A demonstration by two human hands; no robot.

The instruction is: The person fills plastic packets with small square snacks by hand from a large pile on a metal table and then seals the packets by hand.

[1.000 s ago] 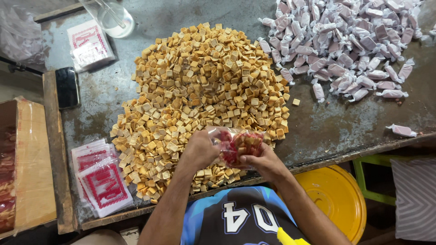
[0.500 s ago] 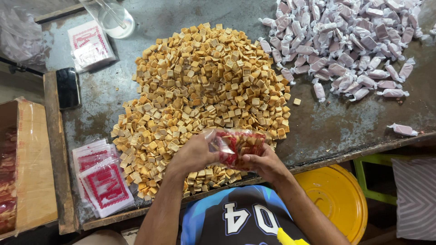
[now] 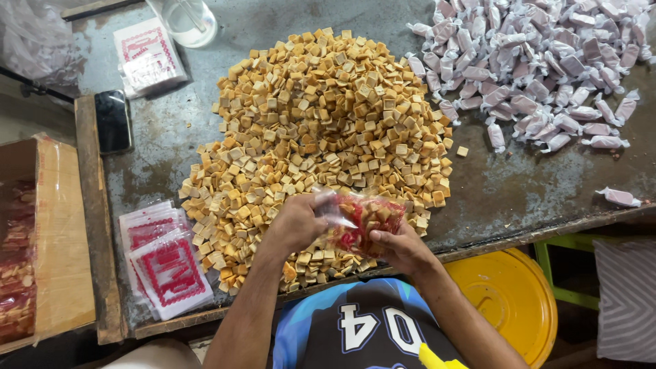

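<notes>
Both hands are closed on one small clear bag [image 3: 362, 222] with red print, half full of little tan squares: the left hand [image 3: 297, 222] pinches its open top and the right hand [image 3: 403, 247] cups it from below, at six o'clock on the bench [image 3: 519, 184]. This looks like the filling step. The big pile of squares [image 3: 321, 137] sits just past the bag at twelve o'clock, so more squares would call for one hand to let go and scoop.

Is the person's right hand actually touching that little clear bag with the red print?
Touching. The head view shows the right hand cupped under the small bag, thumb pressed on it, while the left hand pinches its top.
</notes>
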